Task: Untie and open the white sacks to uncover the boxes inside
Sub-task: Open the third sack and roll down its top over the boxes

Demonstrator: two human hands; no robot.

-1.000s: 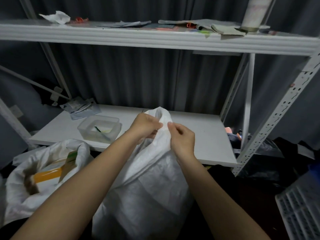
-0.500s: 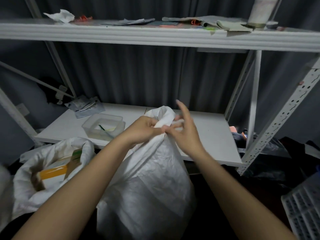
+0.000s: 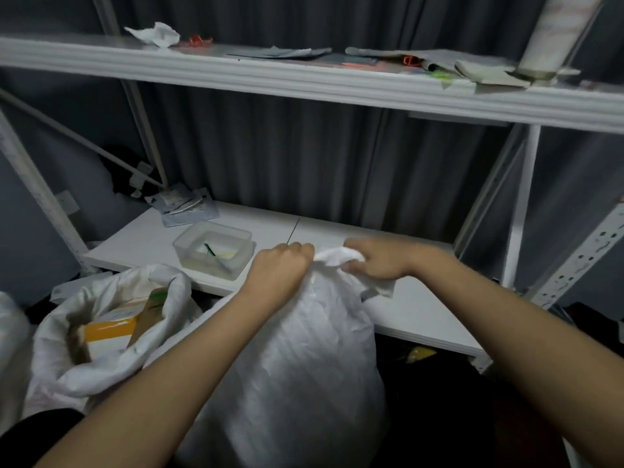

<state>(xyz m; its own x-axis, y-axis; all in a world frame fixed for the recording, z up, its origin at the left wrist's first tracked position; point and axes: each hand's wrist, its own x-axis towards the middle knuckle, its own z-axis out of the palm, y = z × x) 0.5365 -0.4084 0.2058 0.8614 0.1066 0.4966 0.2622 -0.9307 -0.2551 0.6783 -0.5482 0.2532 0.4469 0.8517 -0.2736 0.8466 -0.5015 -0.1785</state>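
Where fingers (image 3: 300,248) pinch, sack neck (image 3: 332,260)

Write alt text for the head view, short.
Both hands, left hand and right hand, grip the bunched neck of a closed white sack. To its left an open sack shows boxes, before a white shelf.

Bare lower shelf (image 3: 341,231) behind and right of the tied sack (image 3: 304,366). To the left, a tub (image 3: 213,252) on the shelf and an open sack (image 3: 101,332) close beside. Overhead, upper shelf (image 3: 304,86); right, uprights (image 3: 520,211).
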